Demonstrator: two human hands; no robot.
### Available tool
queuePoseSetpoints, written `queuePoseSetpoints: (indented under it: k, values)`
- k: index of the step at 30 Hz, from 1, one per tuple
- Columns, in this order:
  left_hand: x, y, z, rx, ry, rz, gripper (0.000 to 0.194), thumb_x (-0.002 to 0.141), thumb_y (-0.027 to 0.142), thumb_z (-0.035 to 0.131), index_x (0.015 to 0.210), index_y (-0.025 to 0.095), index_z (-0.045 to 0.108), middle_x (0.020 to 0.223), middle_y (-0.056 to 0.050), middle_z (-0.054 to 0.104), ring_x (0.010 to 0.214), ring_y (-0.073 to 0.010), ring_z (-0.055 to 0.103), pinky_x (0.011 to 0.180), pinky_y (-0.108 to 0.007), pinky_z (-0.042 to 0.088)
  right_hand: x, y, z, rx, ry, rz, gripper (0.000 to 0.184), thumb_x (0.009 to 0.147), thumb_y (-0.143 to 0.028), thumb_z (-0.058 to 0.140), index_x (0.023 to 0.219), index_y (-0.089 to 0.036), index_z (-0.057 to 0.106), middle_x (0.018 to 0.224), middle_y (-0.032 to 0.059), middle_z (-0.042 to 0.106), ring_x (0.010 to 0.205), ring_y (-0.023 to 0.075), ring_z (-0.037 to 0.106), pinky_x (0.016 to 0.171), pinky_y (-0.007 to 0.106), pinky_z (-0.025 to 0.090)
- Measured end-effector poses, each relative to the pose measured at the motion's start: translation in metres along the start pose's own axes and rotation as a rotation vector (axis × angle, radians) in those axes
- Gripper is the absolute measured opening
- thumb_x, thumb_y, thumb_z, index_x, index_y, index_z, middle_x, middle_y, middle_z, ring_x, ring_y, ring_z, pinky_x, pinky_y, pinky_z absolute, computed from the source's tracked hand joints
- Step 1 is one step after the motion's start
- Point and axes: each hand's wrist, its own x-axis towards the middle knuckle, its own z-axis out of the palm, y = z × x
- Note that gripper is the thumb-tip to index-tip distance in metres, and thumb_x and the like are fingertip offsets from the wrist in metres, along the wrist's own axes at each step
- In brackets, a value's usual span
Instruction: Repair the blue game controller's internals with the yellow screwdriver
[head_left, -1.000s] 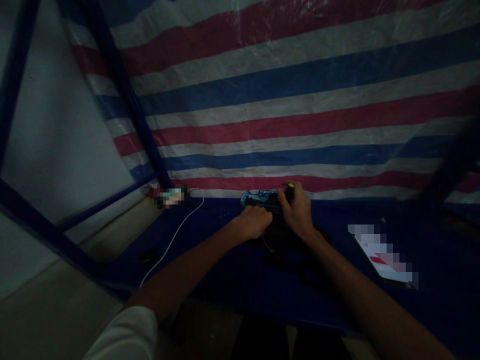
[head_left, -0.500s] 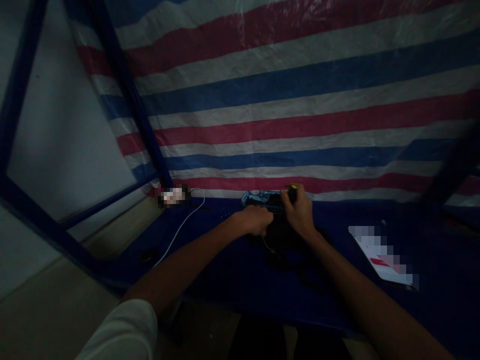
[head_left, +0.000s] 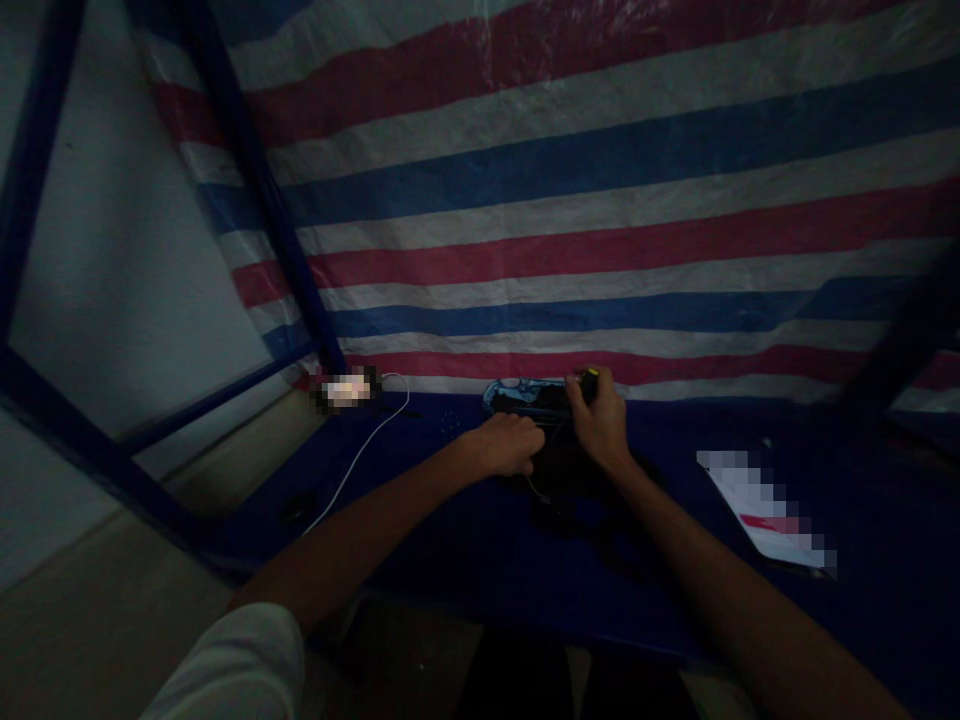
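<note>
My right hand is wrapped round what looks like a screwdriver, its dark handle tipped with yellow. To its left, my left hand is closed in a fist over a dark object, and its fingertips are hidden. A thin pale wire runs out below that fist. Just behind both hands lies a light-blue plastic shell with black parts in it. Small shiny bits, perhaps screws, are scattered left of the shell. The dark area between my hands is too dim to make out.
A white cable crosses the blue tabletop from a blurred-out device at the back left. A white sheet or packet lies on the right. Behind hangs a striped plastic sheet, with a blue metal post at left.
My right hand has shifted slightly right with the screwdriver, away from my left hand. The left fist stays almost in place.
</note>
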Motion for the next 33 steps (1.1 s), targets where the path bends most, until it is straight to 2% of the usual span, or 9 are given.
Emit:
queuePoseSetpoints:
  k: [11,19,27,30,33]
  values:
    - [0.001,0.005,-0.004,0.038,-0.053,0.006,0.021,0.087,0.021,0.071,0.105,0.009,0.075,0.106,-0.020,0.076,0.102,-0.0348,0.075,0.079,-0.038,0.060,0.000,0.002,0.001,-0.019,-0.003,0.011,0.044,0.094,-0.063,0.050,0.107,-0.022,0.057,0.096,0.0124,0.073,0.087,0.0309,0.068,0.080,0.044,0.050]
    - [0.006,0.006,0.000,0.053,-0.038,0.039,0.023,0.086,0.019,0.073,0.106,0.007,0.075,0.103,-0.021,0.076,0.101,-0.0345,0.075,0.080,-0.037,0.061,-0.001,-0.001,0.001,-0.016,-0.018,0.016,0.044,0.093,-0.063,0.050,0.106,-0.021,0.058,0.097,0.0131,0.073,0.086,0.0298,0.067,0.079,0.042,0.049]
    - [0.003,0.001,-0.002,-0.042,-0.031,0.014,0.014,0.083,0.020,0.073,0.092,0.009,0.077,0.093,-0.017,0.076,0.087,-0.0295,0.076,0.068,-0.031,0.054,0.000,0.002,0.003,-0.005,-0.003,0.017,0.046,0.093,-0.064,0.051,0.107,-0.021,0.058,0.102,0.0144,0.073,0.091,0.0306,0.068,0.084,0.043,0.051]
    - [-0.001,-0.003,-0.003,-0.101,-0.043,0.026,0.008,0.084,0.017,0.071,0.083,0.010,0.076,0.083,-0.013,0.074,0.077,-0.0244,0.074,0.062,-0.028,0.049,0.000,0.000,0.002,0.027,-0.002,0.014,0.042,0.093,-0.061,0.053,0.106,-0.022,0.058,0.098,0.0122,0.073,0.089,0.0287,0.068,0.081,0.040,0.050]
    - [-0.002,-0.010,-0.001,-0.161,-0.065,0.050,0.010,0.086,0.014,0.068,0.077,0.012,0.073,0.079,-0.010,0.073,0.071,-0.0205,0.071,0.059,-0.026,0.044,0.001,-0.004,-0.001,0.078,-0.023,0.018,0.036,0.094,-0.057,0.054,0.103,-0.023,0.057,0.093,0.0081,0.072,0.083,0.0250,0.066,0.077,0.037,0.049]
